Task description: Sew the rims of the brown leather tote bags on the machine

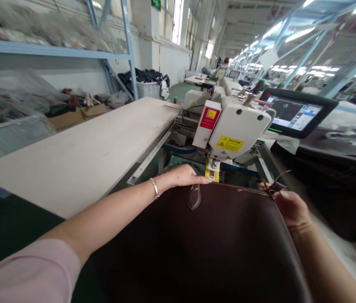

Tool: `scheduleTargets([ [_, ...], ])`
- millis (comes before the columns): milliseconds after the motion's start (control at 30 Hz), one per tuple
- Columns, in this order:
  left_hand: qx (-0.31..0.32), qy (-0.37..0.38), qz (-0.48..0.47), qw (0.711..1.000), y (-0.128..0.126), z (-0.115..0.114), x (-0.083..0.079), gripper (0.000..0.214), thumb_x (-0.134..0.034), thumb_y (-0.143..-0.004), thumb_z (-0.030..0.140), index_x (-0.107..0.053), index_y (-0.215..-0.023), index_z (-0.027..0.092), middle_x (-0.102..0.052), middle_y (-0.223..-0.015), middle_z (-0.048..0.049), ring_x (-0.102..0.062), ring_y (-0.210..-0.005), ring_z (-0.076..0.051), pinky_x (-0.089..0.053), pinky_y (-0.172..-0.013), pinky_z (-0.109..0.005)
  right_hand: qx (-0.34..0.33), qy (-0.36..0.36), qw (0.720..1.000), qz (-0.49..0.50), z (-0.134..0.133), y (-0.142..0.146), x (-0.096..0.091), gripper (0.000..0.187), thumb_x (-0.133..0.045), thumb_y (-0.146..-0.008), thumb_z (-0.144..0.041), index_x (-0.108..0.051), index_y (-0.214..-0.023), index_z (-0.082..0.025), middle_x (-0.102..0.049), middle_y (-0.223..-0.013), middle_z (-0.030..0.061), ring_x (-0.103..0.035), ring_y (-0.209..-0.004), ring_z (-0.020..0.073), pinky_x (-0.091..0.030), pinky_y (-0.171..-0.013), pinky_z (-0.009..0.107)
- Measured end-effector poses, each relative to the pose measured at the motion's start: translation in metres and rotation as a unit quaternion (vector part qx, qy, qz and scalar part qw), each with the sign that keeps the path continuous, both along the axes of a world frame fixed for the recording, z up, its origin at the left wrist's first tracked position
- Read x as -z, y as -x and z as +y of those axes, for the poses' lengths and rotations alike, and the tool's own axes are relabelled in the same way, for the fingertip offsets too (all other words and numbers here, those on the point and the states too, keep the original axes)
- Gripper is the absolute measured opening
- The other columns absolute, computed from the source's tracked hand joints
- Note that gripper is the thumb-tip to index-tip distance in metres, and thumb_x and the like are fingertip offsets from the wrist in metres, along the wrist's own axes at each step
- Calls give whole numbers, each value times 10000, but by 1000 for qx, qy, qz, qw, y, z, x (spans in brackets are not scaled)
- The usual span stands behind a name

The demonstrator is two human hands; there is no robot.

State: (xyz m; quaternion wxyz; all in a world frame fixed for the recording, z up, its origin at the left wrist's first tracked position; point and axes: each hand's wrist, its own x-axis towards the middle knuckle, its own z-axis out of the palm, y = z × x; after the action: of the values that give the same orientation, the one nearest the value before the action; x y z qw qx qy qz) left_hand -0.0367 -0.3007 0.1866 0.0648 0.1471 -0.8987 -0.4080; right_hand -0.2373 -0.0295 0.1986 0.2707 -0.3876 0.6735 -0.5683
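Observation:
A large dark brown leather panel [216, 244] hangs in front of me, its top edge level with the head of a white sewing machine [244, 122]. My left hand [186, 175] is closed on that top edge, just left of the needle area, thumb stretched along it. Below the hand a pointed leather tab [194, 197] is stitched on the panel. At the panel's top right corner my right hand [291, 206] is closed on the edge, slightly blurred. Loose thread ends [280, 174] stick up beside it.
A white tabletop [80, 147] stretches out on the left of the machine. A control screen [298, 111] stands at the right behind it. Blue shelving [51, 47] with plastic-wrapped goods lines the left wall. Dark material [336, 155] lies on the right.

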Motion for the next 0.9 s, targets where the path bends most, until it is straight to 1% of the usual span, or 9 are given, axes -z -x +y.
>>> scheduleTargets([
  [100, -25, 20, -15, 999, 5, -14, -6, 743, -576, -609, 887, -386, -474, 181, -298, -485, 37, -229, -457, -77, -114, -507, -289, -30, -76, 995, -55, -12, 10, -3, 507, -843, -623, -552, -721, -998, -234, -737, -910, 71, -666, -833, 284, -500, -785, 405],
  [167, -34, 40, -41, 998, 12, -24, -4, 723, -586, -617, 868, -432, -466, 178, -314, -478, 32, -256, -461, -85, -125, -510, -290, -70, -137, 988, -16, -23, 13, -2, 425, -824, -698, -513, -738, -978, -205, -736, -944, 70, -657, -900, 266, -484, -864, 385],
  [233, -31, 50, -54, 997, 21, -33, 0, 702, -607, -615, 845, -448, -460, 179, -320, -479, 31, -268, -470, -91, -137, -515, -289, -112, -173, 978, -1, -35, 16, 2, 392, -776, -756, -551, -751, -870, -177, -719, -872, 65, -638, -852, 234, -481, -846, 357],
  [300, -32, 41, -58, 997, 30, -42, 2, 688, -626, -619, 823, -437, -457, 182, -321, -483, 32, -270, -477, -93, -146, -520, -289, -105, -164, 981, -24, -44, 22, 8, 382, -789, -745, -554, -736, -800, -180, -690, -811, 41, -609, -794, 198, -480, -798, 322],
  [433, -61, 13, -75, 995, 45, -59, 8, 651, -667, -658, 755, -430, -453, 184, -343, -479, 26, -281, -473, -97, -159, -521, -290, -12, -58, 987, -147, -63, 36, 26, 348, -890, -659, -440, -685, -859, -243, -651, -855, -25, -582, -807, 145, -476, -741, 246],
  [600, -86, -11, -64, 994, 65, -86, 16, 553, -723, -659, 687, -580, -506, 175, -498, -483, 1, -442, -494, -134, -289, -535, -285, 14, -16, 971, -239, -89, 49, 43, 328, -885, -677, -391, -647, -858, -256, -622, -823, -50, -566, -772, 121, -474, -682, 215],
  [700, -59, -79, 8, 995, 74, -104, 19, 409, -784, -643, 565, -730, -751, 175, -699, -708, -23, -631, -717, -194, -449, -686, -285, 21, -5, 972, -233, -107, 54, 42, 349, -880, -667, -402, -642, -882, -265, -659, -919, -37, -598, -866, 153, -503, -717, 245],
  [800, -46, -149, 84, 984, 74, -115, 16, 506, -814, -618, 461, -740, -1026, 172, -747, -1055, -60, -653, -1048, -246, -482, -939, -343, 4, -16, 978, -207, -119, 57, 37, 396, -852, -679, -449, -640, -969, -282, -677, -1095, 2, -619, -971, 210, -546, -757, 325],
  [900, -70, -161, 95, 980, 65, -114, 8, 497, -798, -635, 446, -739, -1033, 153, -745, -1083, -74, -635, -1118, -279, -450, -1035, -415, -50, -67, 973, -213, -123, 60, 35, 502, -802, -729, -504, -601, -1149, -317, -659, -1197, 34, -648, -924, 233, -582, -721, 402],
])
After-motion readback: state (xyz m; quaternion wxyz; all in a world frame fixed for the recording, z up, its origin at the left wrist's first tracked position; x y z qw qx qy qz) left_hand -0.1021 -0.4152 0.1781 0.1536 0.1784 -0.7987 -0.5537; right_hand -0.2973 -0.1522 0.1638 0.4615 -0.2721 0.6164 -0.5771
